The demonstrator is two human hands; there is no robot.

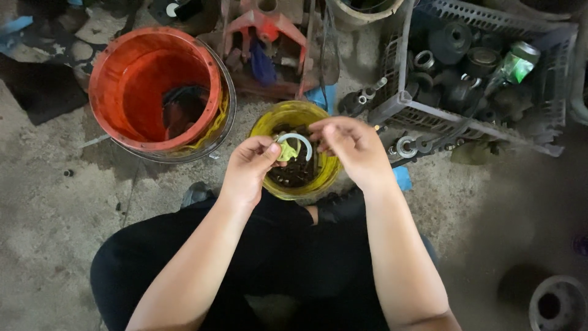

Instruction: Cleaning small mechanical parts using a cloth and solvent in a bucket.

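Note:
My left hand (250, 167) pinches one end of a thin grey metal half-ring (297, 141) and holds it over a small yellow tub (269, 121). My right hand (349, 147) hovers at the ring's other end, fingers curled; whether it touches the ring I cannot tell. The tub stands on the concrete floor just past my knees and holds several dark, oily metal parts (294, 173).
A large orange bucket (131, 73) with dark parts inside stands to the left. A grey slatted crate (484, 116) of bushings, rings and a green can is at the right. Red metal pieces (264, 30) lie behind the tub. A round metal hub (557, 303) sits at the lower right.

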